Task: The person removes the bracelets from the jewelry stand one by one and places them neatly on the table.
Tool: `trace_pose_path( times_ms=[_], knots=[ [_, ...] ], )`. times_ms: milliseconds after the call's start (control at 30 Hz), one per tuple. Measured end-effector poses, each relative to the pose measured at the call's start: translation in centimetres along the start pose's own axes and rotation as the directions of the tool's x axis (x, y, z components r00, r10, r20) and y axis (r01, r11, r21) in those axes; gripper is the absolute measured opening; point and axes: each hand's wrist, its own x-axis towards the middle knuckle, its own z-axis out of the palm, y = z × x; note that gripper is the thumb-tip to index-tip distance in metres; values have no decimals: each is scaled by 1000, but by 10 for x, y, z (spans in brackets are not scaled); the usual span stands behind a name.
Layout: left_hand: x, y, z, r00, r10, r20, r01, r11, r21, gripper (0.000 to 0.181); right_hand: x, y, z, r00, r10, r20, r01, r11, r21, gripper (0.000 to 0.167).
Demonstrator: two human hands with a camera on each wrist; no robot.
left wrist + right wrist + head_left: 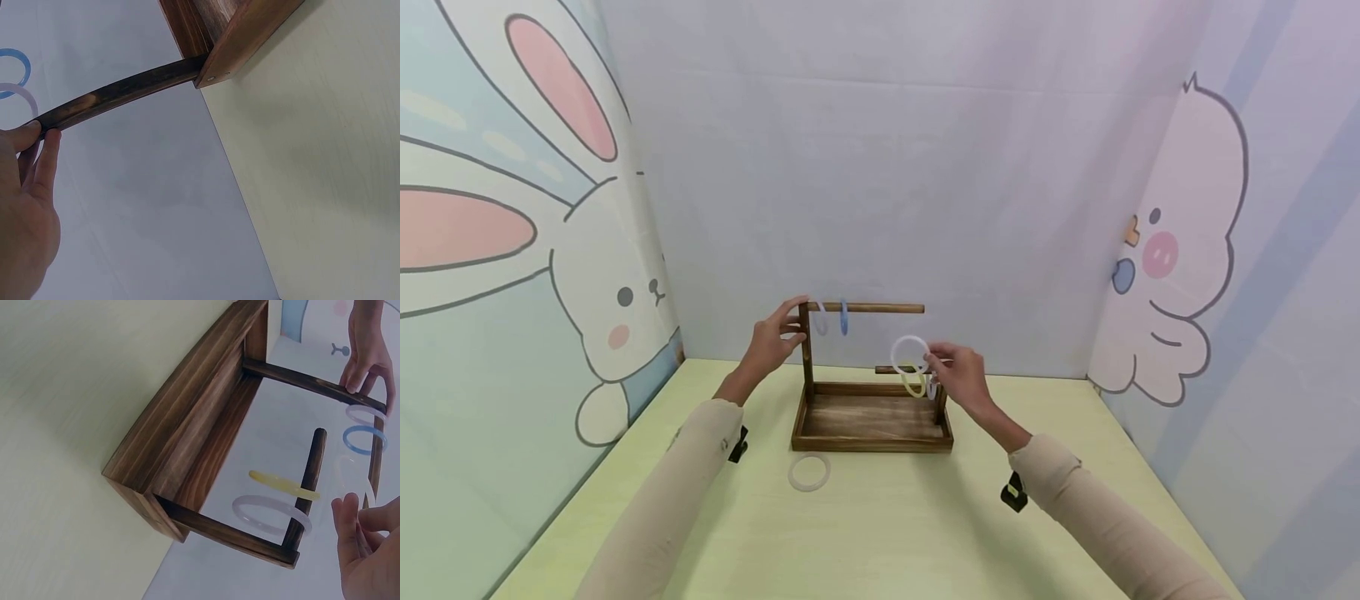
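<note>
Left hand [769, 342] pinched the top of the dark brown wooden post [807, 354], thumb and fingers on either side. Post stood at the left end of a brown wooden stand with a rectangular tray base [872, 446], which sat on the pale yellow-green tabletop [880, 533]. Right hand [966, 379] pinched a translucent white plastic ring [893, 354] by its right edge, thumb against fingers; ring was up off the table, over the stand's right part, overlapping the short lower wooden bar [887, 370] in the head view. Gap between ring and bar: couldn't tell.

Long upper wooden bar [883, 307] ran right from the post and carried a pale lilac ring [821, 319] close to the post, then a bright blue ring [844, 318] just right of it. Short bar carried a yellow ring [278, 483] and a second pale lilac ring [265, 499], the latter nearer its right-hand support. Another whitish ring [808, 487] lay flat on the tabletop, just near of the tray's left corner. Cartoon rabbit [613, 308] on left wall, cartoon chick [1180, 250] on right.
</note>
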Motion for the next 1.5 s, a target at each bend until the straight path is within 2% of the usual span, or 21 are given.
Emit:
trace_pose_path(
  times_ms=[300,600,867,1200,1367,1500],
  knots=[
    [-1,0,2,1000,8,4,-8,1000,7,80,-9,-6,9,997,28,75,-31,999,41,18],
    [2,-1,1,1000,17,0,-17,1000,3,76,-18,-5,21,992,-39,122,38,999,9,20],
    [4,-1,1,1000,15,-8,-15,1000,1,77,-26,-5,32,986,-28,165,27,1000,5,20],
    [0,-2,2,1000,1,1,-1,1000,6,78,-43,2,57,959,-95,267,80,995,63,20],
    [0,-3,2,1000,0,-3,0,1000,16,79,-52,5,65,946,-74,315,53,996,73,19],
    [0,-3,2,1000,-3,2,3,1000,16,80,-59,11,73,933,-52,356,38,998,45,19]
  ],
)
